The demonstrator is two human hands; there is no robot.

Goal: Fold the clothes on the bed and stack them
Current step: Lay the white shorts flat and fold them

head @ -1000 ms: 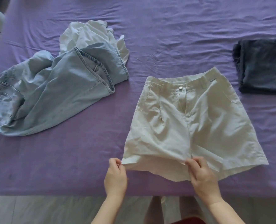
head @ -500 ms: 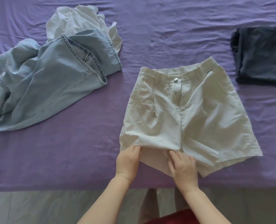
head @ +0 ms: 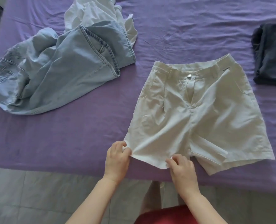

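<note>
Bed [head: 53, 143] under wrinkled purple sheet, grey tiled floor [head: 37, 191] at near edge. Since half second ago hem drawn back out — cream shorts [head: 198, 113] flat near bed edge, left hand [head: 117, 157] and right hand [head: 182, 170] pinching left leg hem. Crumpled jeans [head: 53, 75] far left; dark folded garment [head: 272, 55] far right.

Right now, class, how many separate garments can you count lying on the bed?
4: cream shorts at centre, light blue jeans at left, a white garment partly under the jeans, a folded dark garment at right. More may lie hidden beneath.
</note>
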